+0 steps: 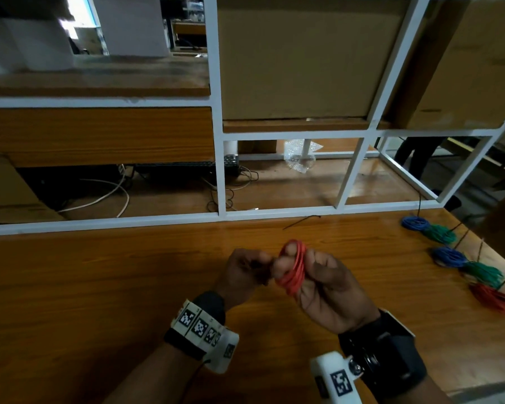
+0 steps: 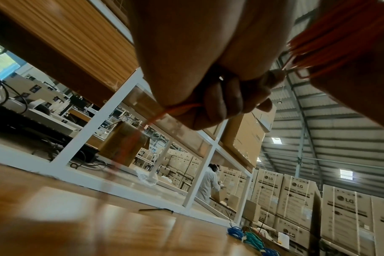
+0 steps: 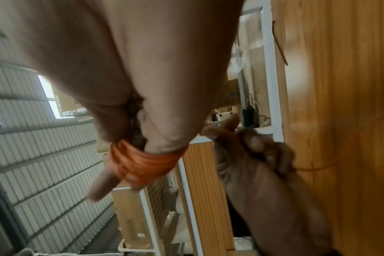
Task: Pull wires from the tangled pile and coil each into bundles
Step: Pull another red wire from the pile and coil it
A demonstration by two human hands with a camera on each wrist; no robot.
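A red wire coil [image 1: 294, 268] is wound round the fingers of my right hand [image 1: 315, 275], held above the wooden table [image 1: 99, 287]. In the right wrist view the red coil [image 3: 143, 164] wraps those fingers. My left hand [image 1: 247, 269] sits just left of the coil, its fingers curled round the wire's loose end. The left wrist view shows this red wire end [image 2: 182, 108] running through the left hand [image 2: 219, 97], its tail hanging blurred below, and the red coil [image 2: 340, 45] at the upper right.
Finished bundles lie at the table's right: blue [image 1: 414, 223], green [image 1: 440, 234], blue [image 1: 448, 256], green [image 1: 483, 272], red [image 1: 493, 298]. A black tie [image 1: 301, 221] lies by the white frame [image 1: 222, 170]. Cardboard boxes [image 1: 298, 62] stand behind it.
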